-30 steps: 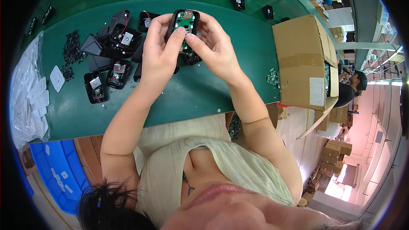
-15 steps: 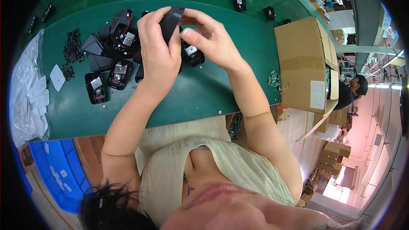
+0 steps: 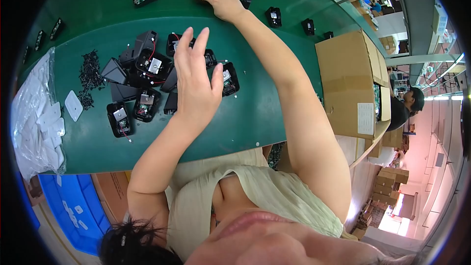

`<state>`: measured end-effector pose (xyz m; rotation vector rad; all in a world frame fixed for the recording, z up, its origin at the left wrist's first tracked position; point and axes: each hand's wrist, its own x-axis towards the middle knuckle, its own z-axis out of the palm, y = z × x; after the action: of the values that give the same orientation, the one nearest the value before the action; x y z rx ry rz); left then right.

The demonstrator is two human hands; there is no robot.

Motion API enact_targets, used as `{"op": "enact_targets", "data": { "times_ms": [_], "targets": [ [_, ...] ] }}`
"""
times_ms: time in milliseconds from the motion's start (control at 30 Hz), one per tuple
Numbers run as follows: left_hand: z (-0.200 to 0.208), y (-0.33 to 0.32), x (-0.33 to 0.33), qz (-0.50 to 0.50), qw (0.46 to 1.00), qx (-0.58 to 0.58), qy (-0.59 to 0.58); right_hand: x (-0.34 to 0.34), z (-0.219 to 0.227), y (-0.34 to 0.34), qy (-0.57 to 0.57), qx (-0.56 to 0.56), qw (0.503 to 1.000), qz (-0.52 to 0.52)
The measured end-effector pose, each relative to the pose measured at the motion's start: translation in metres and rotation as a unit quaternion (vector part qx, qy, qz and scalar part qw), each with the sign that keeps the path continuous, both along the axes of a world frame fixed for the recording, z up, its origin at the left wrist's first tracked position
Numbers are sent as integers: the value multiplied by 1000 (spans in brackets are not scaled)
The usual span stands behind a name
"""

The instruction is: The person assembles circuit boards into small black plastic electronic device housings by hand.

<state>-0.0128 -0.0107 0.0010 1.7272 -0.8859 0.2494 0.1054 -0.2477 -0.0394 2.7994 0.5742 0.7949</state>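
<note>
Left grip (image 3: 198,86) released, fingers spread, over the right side of the black housings (image 3: 155,65) clustered on my green counter (image 3: 245,118); my right grip (image 3: 223,3) on the far green strip (image 3: 103,5), fingers over a mostly hidden dark piece (image 3: 201,1), whether grasping it I cannot tell.

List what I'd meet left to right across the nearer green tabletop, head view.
Clear plastic bag, loose white plate, heap of small black parts, front-left open black unit, left hand, cardboard box.
</note>
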Motion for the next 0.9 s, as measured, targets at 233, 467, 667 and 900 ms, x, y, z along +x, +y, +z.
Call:
{"op": "enact_targets", "data": {
  "times_ms": [233, 467, 667, 900],
  "targets": [
    [8, 1, -5, -17, 999, -16, 34, -28, 16, -35, -192, 73, 904, -375],
    [1, 3, -7, -52, 997, -35, 46, -49, 0, -44, 49, 205, 908, -361],
    [-2, 0, -2, -142, 885, -195, 398, -114, 44, 22, -66, 260, 956, -115],
    [16, 10, 5, -288, 747, -131, 584, -199, 62, 79, 16, 239, 966, 98]
  ]
}}
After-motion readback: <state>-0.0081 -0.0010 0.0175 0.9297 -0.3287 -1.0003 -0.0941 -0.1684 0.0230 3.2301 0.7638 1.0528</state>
